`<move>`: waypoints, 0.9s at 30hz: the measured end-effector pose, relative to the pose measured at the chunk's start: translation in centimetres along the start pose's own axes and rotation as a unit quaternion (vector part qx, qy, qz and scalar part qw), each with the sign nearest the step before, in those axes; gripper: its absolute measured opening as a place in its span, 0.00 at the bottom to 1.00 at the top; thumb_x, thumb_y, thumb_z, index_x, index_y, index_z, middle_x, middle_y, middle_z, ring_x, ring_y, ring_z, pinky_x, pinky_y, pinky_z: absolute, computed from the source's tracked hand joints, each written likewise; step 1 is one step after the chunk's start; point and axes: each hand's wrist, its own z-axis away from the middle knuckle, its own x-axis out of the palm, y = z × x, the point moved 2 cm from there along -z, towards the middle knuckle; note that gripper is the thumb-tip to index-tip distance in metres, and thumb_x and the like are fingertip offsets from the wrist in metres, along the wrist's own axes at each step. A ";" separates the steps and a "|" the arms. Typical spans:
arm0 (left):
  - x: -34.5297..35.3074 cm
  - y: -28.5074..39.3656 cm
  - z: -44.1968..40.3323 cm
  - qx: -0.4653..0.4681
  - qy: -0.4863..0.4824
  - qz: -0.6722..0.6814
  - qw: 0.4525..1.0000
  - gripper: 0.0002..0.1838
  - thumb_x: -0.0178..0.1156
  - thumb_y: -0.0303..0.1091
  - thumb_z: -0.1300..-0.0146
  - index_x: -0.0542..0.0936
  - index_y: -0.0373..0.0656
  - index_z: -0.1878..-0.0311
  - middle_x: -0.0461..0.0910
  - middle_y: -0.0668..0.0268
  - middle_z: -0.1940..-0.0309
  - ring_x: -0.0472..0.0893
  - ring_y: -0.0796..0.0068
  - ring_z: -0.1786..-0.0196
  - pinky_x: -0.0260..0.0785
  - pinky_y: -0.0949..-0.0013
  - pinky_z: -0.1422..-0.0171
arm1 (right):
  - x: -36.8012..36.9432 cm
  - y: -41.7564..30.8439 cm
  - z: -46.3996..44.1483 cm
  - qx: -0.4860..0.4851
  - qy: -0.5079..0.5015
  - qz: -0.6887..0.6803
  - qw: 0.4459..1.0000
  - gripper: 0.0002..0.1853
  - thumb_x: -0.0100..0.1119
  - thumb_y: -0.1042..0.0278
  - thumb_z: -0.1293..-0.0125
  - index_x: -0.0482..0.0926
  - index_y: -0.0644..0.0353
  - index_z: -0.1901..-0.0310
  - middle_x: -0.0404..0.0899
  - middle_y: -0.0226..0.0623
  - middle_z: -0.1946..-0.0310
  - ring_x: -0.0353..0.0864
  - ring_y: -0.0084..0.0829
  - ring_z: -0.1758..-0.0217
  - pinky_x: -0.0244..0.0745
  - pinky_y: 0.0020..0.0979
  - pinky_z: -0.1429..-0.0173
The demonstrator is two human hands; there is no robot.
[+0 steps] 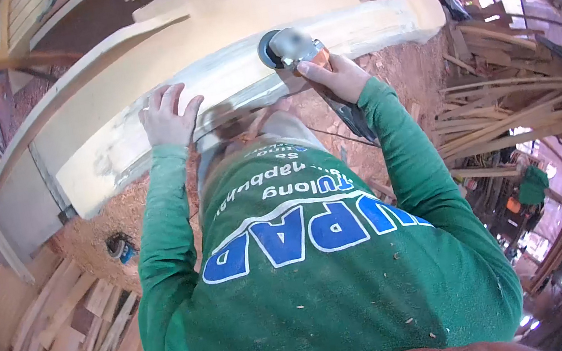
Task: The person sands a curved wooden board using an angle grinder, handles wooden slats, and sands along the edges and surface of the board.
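Observation:
A long, curved, pale wooden piece (222, 75) with whitish-grey patches stretches across the upper view. My left hand (169, 116) rests on its near edge, fingers spread and holding nothing. To the right, my right hand (339, 76) is wrapped round an angle grinder (298, 46) with a silver head and an orange part. The grinder's dark round disc lies at the surface of the wood; whether it touches cannot be made out. The tool's dark rear body hangs down past my right wrist.
Stacked wood strips (511, 112) lie at the right, and loose boards (64, 331) at the lower left. Sawdust covers the ground, where a small blue and white object (121, 250) sits. Green items (533, 185) appear at the far right.

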 end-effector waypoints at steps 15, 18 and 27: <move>7.6 10.2 -6.7 -0.027 -0.048 0.023 0.998 0.19 0.77 0.54 0.42 0.85 0.49 0.65 0.82 0.65 0.56 0.82 0.60 0.51 0.70 0.54 0.44 | -22.8 8.1 -0.3 0.052 0.138 0.015 0.989 0.42 0.62 0.27 0.32 0.85 0.68 0.42 0.88 0.42 0.52 0.85 0.31 0.48 0.78 0.31 0.40; 7.7 10.3 -6.8 -0.027 -0.044 0.002 0.999 0.19 0.77 0.55 0.42 0.84 0.49 0.66 0.81 0.65 0.56 0.81 0.60 0.52 0.71 0.54 0.45 | -25.6 9.7 0.6 0.036 0.198 -0.023 0.979 0.44 0.60 0.26 0.32 0.84 0.69 0.41 0.87 0.43 0.51 0.85 0.30 0.47 0.78 0.31 0.40; 6.9 12.5 -7.2 -0.042 -0.054 0.036 0.997 0.19 0.73 0.48 0.35 0.81 0.41 0.67 0.78 0.60 0.58 0.79 0.65 0.62 0.74 0.59 0.57 | -16.6 11.2 -0.4 -0.093 0.081 0.007 0.992 0.34 0.57 0.34 0.28 0.85 0.62 0.44 0.87 0.55 0.55 0.88 0.46 0.50 0.81 0.40 0.40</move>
